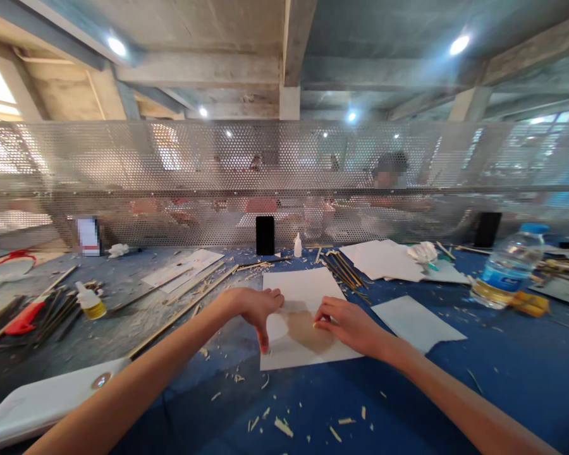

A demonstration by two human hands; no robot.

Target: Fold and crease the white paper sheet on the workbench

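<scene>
A white sheet of paper (313, 284) lies flat on a blue desk (398, 404), in front of the person and between both hands. Left of it, a small glue-type bottle (91, 302) with a yellow label leans among dark sticks (52, 319); its contents cannot be made out. Beyond the paper, a small white bottle (298, 246) stands near an upright black phone (265, 235); its walls hide what is inside. To the right is a clear plastic bottle (509, 268) with a blue cap and label; its lower part looks yellowish, but the liquid level is hard to read.

The left hand (262, 309) is spread wide, thumb well apart from the fingers, on the left part of the sheet. The right hand (344, 321) is over the sheet's right side, thumb and fingertips brought together; a tiny pale spot shows there, but whether it is something held cannot be told. A brownish patch on the paper between the hands may be shadow or stain. Both forearms are cut off by the frame; the left covers part of a white object (52, 395). Behind a perforated screen (208, 183), a person is blurred.
</scene>
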